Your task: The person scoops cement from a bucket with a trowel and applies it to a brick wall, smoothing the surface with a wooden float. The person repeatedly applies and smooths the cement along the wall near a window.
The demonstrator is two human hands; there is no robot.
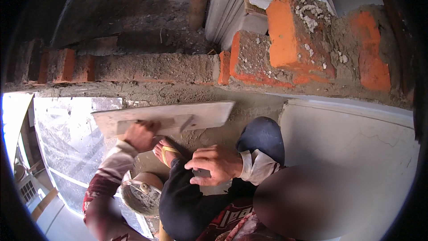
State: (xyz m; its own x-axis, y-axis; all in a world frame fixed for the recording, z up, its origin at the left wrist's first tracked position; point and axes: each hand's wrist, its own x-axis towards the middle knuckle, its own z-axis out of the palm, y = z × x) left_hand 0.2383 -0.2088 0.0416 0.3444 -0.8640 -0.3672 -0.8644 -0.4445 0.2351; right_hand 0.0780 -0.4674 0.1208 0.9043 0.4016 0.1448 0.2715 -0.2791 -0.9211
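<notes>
My left hand (pixel 141 135) is closed around the handle of a long wooden plastering float (pixel 205 115). The float's board lies along the upper part of the low wall's face, where grey mortar (pixel 178 93) shows rough just above it. To the right, my right hand (pixel 215 164) hangs in front of my dark trousers, its fingers and thumb curled about a small dark thing that I cannot make out. Below the left hand stands a bucket (pixel 141 192) with grey mortar inside and a light-coloured rod across its mouth.
Orange bricks (pixel 285 35) with crumbs of mortar rise at the right end of the wall. A pale smooth panel (pixel 347 138) stands at right. A whitish splattered sheet (pixel 67 138) lies at left. My foot (pixel 166 151) wears a yellow sandal, close under the float.
</notes>
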